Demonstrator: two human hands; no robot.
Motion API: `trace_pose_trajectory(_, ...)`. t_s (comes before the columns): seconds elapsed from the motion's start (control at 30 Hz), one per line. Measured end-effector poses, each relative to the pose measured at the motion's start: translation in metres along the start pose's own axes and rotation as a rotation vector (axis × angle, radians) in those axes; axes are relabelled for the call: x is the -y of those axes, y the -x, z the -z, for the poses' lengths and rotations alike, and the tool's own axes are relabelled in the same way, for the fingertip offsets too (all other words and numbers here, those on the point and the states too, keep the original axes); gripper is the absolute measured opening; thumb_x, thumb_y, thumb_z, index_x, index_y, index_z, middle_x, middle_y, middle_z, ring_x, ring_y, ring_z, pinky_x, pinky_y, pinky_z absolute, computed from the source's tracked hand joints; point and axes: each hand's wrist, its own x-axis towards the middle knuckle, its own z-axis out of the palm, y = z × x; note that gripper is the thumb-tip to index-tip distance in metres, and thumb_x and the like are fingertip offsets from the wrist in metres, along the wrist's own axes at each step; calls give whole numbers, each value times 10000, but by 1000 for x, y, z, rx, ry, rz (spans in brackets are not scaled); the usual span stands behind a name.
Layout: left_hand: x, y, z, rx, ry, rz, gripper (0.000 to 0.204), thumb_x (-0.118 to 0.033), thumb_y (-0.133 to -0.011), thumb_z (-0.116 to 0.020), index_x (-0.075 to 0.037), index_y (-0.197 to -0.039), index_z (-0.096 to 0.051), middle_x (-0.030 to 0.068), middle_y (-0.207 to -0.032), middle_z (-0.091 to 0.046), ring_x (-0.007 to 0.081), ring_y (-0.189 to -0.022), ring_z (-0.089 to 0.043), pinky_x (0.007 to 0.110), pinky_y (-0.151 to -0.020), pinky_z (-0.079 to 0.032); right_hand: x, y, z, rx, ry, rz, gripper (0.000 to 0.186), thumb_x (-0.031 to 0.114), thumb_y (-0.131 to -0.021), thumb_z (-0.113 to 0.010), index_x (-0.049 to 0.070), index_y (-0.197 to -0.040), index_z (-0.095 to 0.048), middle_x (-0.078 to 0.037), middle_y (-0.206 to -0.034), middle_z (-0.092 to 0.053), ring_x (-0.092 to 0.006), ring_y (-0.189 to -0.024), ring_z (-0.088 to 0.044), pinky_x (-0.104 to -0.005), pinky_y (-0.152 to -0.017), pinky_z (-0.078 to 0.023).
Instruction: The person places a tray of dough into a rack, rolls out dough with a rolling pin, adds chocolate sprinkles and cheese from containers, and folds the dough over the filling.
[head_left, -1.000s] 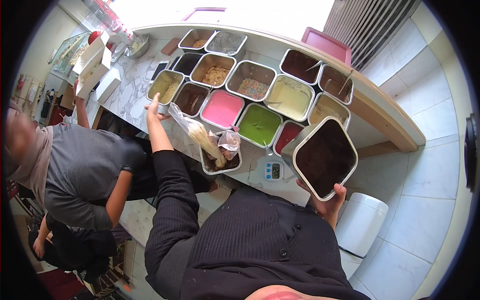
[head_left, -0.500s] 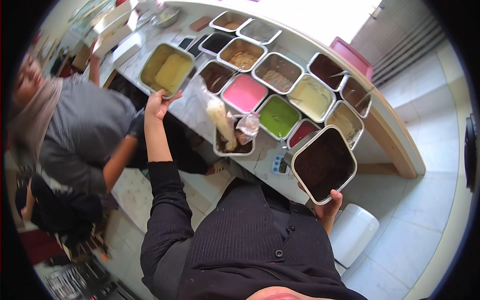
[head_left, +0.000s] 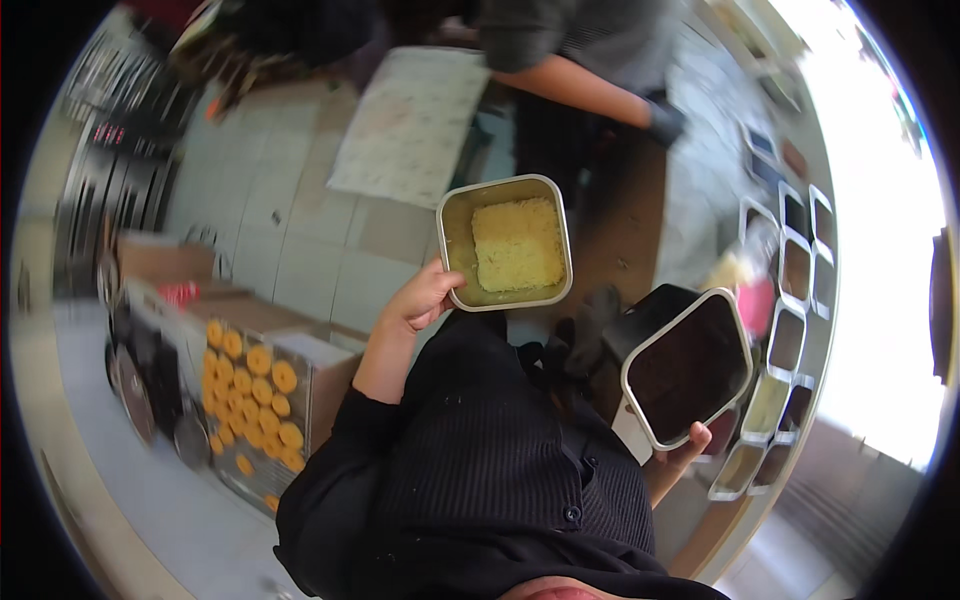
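Note:
My left hand (head_left: 425,298) is closed on the rim of a square metal container (head_left: 450,235) with a block of pale yellow, shredded-looking contents (head_left: 518,243) inside. To the right and a little lower, my right hand (head_left: 680,452) grips a deeper metal container (head_left: 645,322) whose inside is dark brown. Both containers are held in front of my black-clothed body, apart from each other. Behind the right one, the marble counter (head_left: 700,170) carries rows of metal containers (head_left: 785,340), partly blurred, and a plastic bag (head_left: 740,265) with pale contents.
A co-worker's bare forearm (head_left: 590,90) with a dark gloved hand (head_left: 662,122) is at the top. A pale speckled worktop (head_left: 380,150) lies beyond me. At left are a tray of several yellow rings (head_left: 250,400), a cardboard box (head_left: 160,258) and stainless appliances (head_left: 125,170).
My left hand has lifted the yellow-filled container off the counter and holds it centrally. The view has turned left, swinging the counter to the right side. My right hand keeps the dark container.

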Motion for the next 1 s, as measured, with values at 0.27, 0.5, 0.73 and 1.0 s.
trace_pose_trajectory(0.27, -13, 81, 214, -583, 401, -414, 648, 68, -760, -381, -107, -1342, -156, 139, -1234, -395, 255, -1019, -529, 373, -759, -510, -167, -38, -189, 571, 319, -561, 751, 144, -650, -560, -19, -1311, -246, -158, -1292, -373, -272, -1191, -374, -384, -975, -325)
trace_pose_trajectory(0.5, -13, 169, 371, -907, 602, -695, 626, 70, -765, -384, -95, -1333, -181, 146, -1267, -365, 277, -1086, -478, 417, -803, -476, -342, -1, -419, 1047, 420, -723, 680, 160, -647, -542, -26, -1266, -330, -171, -1232, -436, -328, -1088, -478, -444, -889, -431)
trace_pose_trajectory(0.73, -4, 219, 478, -1092, 850, -720, 506, 46, -768, -421, -53, -1254, -322, 116, -1200, -449, 260, -1059, -500, 391, -826, -469, -492, 31, -583, 1160, 260, -1181, 704, 197, -628, -536, -13, -1267, -325, -236, -1238, -407, -441, -1031, -486, -633, -700, -465)
trace_pose_trajectory(1.0, -100, 226, 619, -1426, 1058, -759, 456, 61, -749, -420, -14, -1196, -368, 118, -1142, -487, 263, -956, -560, 366, -758, -508, -687, 36, -794, 1271, 23, -1392, 716, 178, -593, -514, -15, -1259, -337, -214, -1235, -422, -419, -1090, -450, -635, -757, -442)
